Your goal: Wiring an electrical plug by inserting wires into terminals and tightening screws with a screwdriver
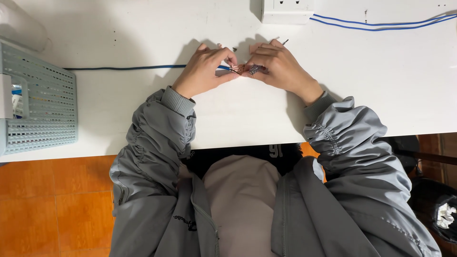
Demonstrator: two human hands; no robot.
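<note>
A white counter (381,95) fills the upper part of the head view, with orange floor tiles (57,204) seen below its front edge. Grey jacket sleeves (157,138) are stretched from the lower frame up onto the counter. At the left edge a pale green perforated basket (43,104) is set on the counter, and a translucent bag (19,24) is seen behind it. At the top edge a white box (285,12) is placed, and a doubled blue cable (381,24) is run from it to the right edge. At the lower right, off the counter, a dark bin (438,214) with white paper inside is seen.

A second blue cable (124,68) is laid across the counter from beside the basket to the middle, where its end is held. The left hand (204,71) is closed in a pinch on the cable end, thumb against forefinger. The right hand (281,69) is curled, its fingertips pressed together on a small connector (252,70) just beside the cable end. Thin coloured wires (239,69) are exposed between the two hands. The hands are nearly touching at the fingertips; whether the wires are seated in the connector cannot be told.
</note>
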